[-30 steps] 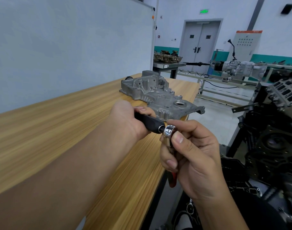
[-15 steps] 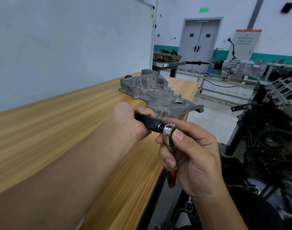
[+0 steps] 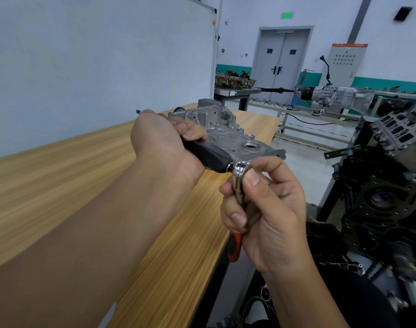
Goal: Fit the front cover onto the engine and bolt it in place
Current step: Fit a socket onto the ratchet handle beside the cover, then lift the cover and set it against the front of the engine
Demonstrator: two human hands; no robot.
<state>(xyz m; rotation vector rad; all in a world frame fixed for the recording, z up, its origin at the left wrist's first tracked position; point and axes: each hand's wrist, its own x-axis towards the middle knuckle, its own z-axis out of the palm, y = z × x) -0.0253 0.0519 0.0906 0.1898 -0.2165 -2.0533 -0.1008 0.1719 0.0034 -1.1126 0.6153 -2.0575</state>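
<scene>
Chrome ratchet head [image 3: 242, 167] at mid-frame — my right hand [image 3: 268, 216] is wrapped round its red-handled shank while my left hand [image 3: 162, 147] grips a black-handled tool [image 3: 208, 156] butted against it. I judge I'm still readying tools: the front cover [image 3: 228, 136] lies unfitted on the wooden table [image 3: 60, 185], the engine [image 3: 386, 197] waits at right — next, lift the cover across
</scene>
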